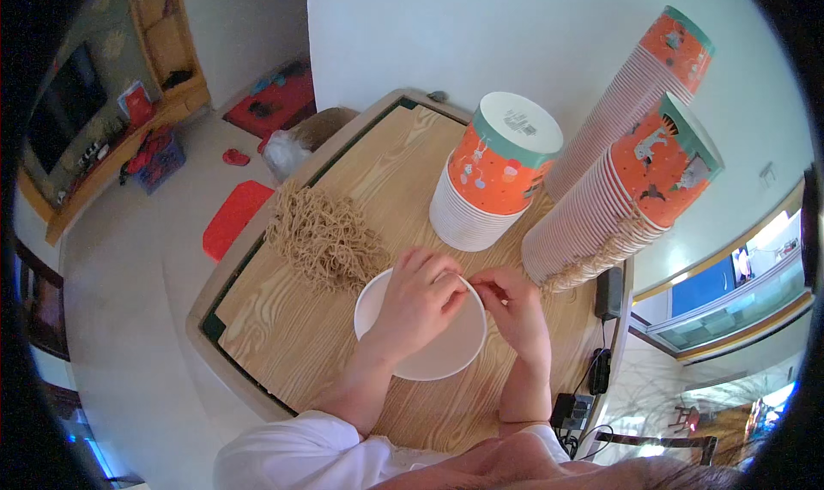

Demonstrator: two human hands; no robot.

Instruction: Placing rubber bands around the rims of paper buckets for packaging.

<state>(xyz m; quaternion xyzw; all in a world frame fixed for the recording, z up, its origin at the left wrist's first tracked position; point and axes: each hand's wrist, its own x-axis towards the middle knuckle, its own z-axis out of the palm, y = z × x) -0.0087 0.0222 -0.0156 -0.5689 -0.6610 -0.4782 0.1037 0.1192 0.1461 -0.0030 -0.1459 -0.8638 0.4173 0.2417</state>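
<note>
A round white paper bucket (pixel 442 353), open side up, stands on the table in front of me. My left hand (pixel 419 294) reaches over its mouth, fingers curled and pressed together at the far right rim. At the same stretch of rim, my right hand (pixel 515 305) pinches from the outside. Any small thing between the fingertips is hidden. Beyond the bucket on the left lies a loose heap of tan twine (pixel 322 237). Upside down behind my hands stands a short stack of paper buckets (pixel 493 172), its top one orange and green.
Two taller bucket stacks rise at the right, the nearer stack (pixel 596 202) with tan cords hanging down its side. Black power adapters (pixel 572 410) and cables sit along the table's right edge. A red stool (pixel 238 218) is on the floor left of the wooden table (pixel 266 344).
</note>
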